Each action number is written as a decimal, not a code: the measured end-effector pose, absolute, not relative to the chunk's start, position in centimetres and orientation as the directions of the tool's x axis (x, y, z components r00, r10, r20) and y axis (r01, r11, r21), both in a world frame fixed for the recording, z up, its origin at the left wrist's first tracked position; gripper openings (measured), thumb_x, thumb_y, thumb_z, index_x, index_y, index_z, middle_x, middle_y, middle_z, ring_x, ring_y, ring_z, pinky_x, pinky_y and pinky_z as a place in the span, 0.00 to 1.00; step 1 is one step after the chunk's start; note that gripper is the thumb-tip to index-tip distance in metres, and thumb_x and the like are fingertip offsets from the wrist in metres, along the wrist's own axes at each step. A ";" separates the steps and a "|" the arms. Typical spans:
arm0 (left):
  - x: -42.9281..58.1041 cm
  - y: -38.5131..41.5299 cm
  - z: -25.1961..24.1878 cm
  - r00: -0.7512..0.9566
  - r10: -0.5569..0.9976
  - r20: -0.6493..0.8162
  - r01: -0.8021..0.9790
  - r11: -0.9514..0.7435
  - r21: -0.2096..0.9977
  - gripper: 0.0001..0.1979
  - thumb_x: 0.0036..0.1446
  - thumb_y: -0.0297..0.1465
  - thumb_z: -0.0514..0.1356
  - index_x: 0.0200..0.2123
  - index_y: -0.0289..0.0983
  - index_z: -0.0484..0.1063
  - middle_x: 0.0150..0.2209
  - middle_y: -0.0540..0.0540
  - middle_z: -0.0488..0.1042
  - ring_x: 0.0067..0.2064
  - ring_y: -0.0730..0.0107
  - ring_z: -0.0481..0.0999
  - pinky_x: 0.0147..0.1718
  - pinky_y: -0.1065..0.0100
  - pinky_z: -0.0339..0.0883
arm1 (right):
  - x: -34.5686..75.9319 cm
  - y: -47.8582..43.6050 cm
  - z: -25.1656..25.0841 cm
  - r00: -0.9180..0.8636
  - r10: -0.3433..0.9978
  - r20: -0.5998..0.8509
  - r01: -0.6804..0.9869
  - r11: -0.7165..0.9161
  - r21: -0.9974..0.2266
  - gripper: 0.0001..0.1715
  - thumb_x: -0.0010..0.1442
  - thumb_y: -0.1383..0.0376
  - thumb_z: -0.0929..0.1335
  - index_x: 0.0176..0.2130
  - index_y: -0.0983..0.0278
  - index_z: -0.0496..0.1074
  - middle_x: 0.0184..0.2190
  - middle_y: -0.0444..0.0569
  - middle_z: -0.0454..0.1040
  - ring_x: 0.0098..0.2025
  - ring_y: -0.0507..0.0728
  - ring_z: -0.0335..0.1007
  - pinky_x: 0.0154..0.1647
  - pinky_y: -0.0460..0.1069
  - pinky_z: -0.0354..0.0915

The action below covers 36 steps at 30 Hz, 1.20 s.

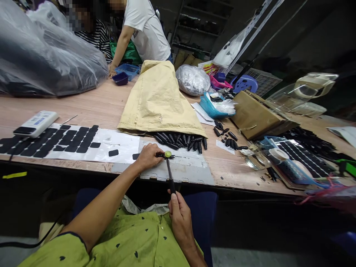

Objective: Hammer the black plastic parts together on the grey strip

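My right hand (pixel 180 215) is closed around the black grip of a small hammer (pixel 170 174), which has a metal shaft and a round yellow-green head. Over the grey board (pixel 194 168) at the table's front edge, my left hand (pixel 150 156) pinches a small black part (pixel 160 154). The hammer's head lies right at that part and covers some of it; whether they touch I cannot tell. Just beyond, a pile of black tapered pieces (pixel 180 140) spills from the mouth of a yellow sack (pixel 164 100).
Left of the board, a white sheet (pixel 125 142) carries rows of black flat pieces (pixel 80 139) and a white device (pixel 36 124). A cardboard box (pixel 258 115) and a blue bag (pixel 215 105) stand on the right. Across the table, a person in white (pixel 147 29) leans over a blue basket (pixel 128 69).
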State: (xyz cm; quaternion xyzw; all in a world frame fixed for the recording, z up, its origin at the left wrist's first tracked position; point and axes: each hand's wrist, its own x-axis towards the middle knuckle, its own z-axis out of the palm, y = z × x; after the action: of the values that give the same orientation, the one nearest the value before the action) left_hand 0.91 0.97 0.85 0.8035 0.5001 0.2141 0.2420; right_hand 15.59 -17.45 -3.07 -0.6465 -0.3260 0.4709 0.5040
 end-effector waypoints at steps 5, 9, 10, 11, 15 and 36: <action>0.8 1.0 0.6 0.403 0.910 0.101 0.702 -0.377 0.604 0.08 0.53 0.31 0.64 0.38 0.40 0.80 0.36 0.47 0.75 0.43 0.60 0.70 0.45 0.61 0.64 | 15.9 -17.5 -3.5 0.338 0.839 -0.426 -0.273 -0.346 -0.898 0.33 0.56 0.39 0.67 0.47 0.63 0.71 0.20 0.35 0.58 0.16 0.47 0.48 0.14 0.44 0.46; 0.7 1.0 0.7 0.419 0.903 0.092 0.694 -0.384 0.609 0.08 0.52 0.32 0.65 0.38 0.41 0.79 0.37 0.47 0.74 0.43 0.60 0.70 0.46 0.60 0.63 | 16.0 -17.2 -3.3 0.307 0.801 -0.513 -0.511 -0.316 -0.799 0.30 0.56 0.42 0.68 0.45 0.62 0.69 0.19 0.35 0.59 0.15 0.46 0.47 0.13 0.43 0.48; 0.7 1.0 0.7 0.426 0.900 0.091 0.690 -0.389 0.610 0.09 0.52 0.32 0.66 0.38 0.41 0.79 0.37 0.47 0.74 0.44 0.60 0.70 0.46 0.60 0.63 | 16.0 -17.1 -3.2 0.297 0.801 -0.519 -0.542 -0.306 -0.783 0.29 0.55 0.42 0.69 0.44 0.62 0.69 0.18 0.35 0.59 0.15 0.46 0.47 0.13 0.43 0.47; 0.6 0.9 0.8 0.440 0.893 0.090 0.683 -0.398 0.612 0.09 0.51 0.33 0.66 0.38 0.41 0.80 0.37 0.47 0.74 0.44 0.60 0.69 0.47 0.60 0.63 | 16.0 -17.1 -3.2 0.286 0.803 -0.522 -0.563 -0.300 -0.770 0.29 0.55 0.43 0.69 0.44 0.62 0.69 0.18 0.34 0.59 0.15 0.46 0.47 0.13 0.42 0.47; -0.1 0.2 1.3 0.550 0.830 0.091 0.621 -0.479 0.621 0.08 0.49 0.34 0.68 0.36 0.43 0.81 0.40 0.47 0.74 0.46 0.59 0.68 0.50 0.57 0.60 | 15.9 -17.0 -3.2 0.260 0.807 -0.530 -0.586 -0.305 -0.751 0.29 0.54 0.42 0.70 0.43 0.62 0.69 0.18 0.34 0.59 0.15 0.46 0.48 0.13 0.42 0.47; -1.2 2.2 2.0 0.515 0.830 0.212 0.578 -0.519 0.629 0.13 0.59 0.30 0.60 0.47 0.40 0.76 0.52 0.43 0.74 0.54 0.59 0.70 0.55 0.57 0.64 | 16.0 -17.0 -4.1 0.293 0.815 -0.499 -0.539 -0.290 -0.791 0.30 0.54 0.41 0.69 0.43 0.61 0.68 0.18 0.34 0.59 0.15 0.46 0.48 0.13 0.43 0.47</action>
State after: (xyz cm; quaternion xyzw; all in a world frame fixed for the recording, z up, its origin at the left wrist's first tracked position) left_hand -1.15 2.15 2.02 0.8341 0.4222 0.2530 0.2490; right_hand 15.98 -16.99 -4.09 -0.5544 -0.1247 0.5813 0.5824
